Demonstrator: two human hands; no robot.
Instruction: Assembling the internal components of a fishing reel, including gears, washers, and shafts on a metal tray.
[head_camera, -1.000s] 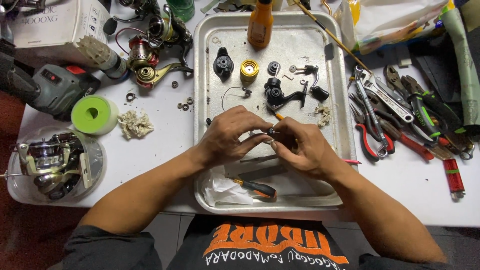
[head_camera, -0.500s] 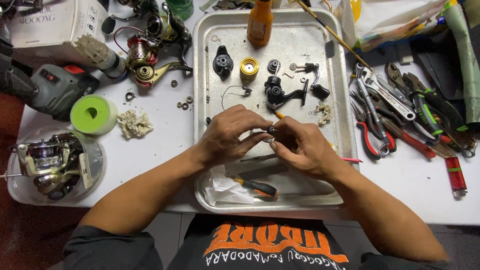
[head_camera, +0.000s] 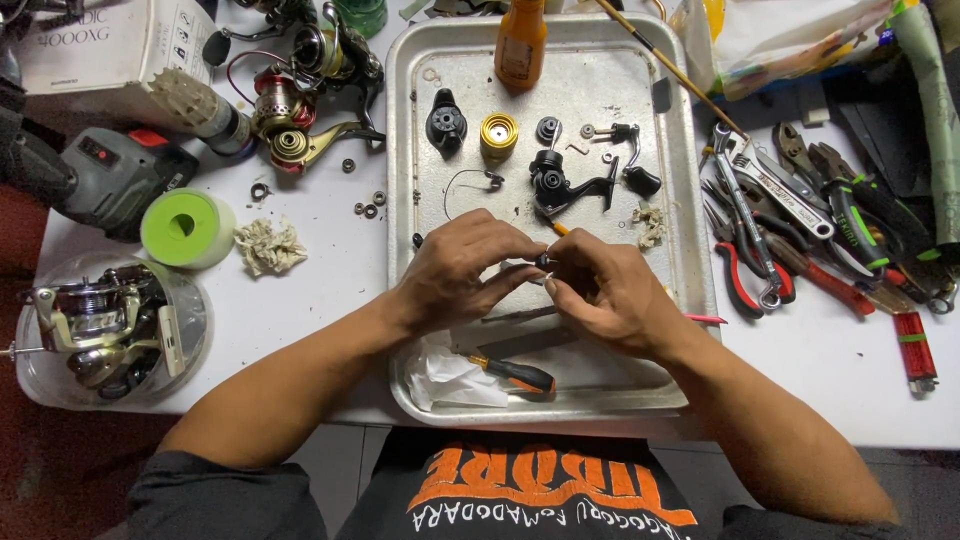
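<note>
Still unmoved over the metal tray, left hand and right hand, fingers pinching a small dark part.

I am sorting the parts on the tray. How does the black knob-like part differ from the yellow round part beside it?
The black part is dark and tapers to a point at its top; the yellow part is bright and evenly round, like a ring. The black part looks somewhat larger. Both lie loose on the metal tray, side by side, beyond both hands.
</note>
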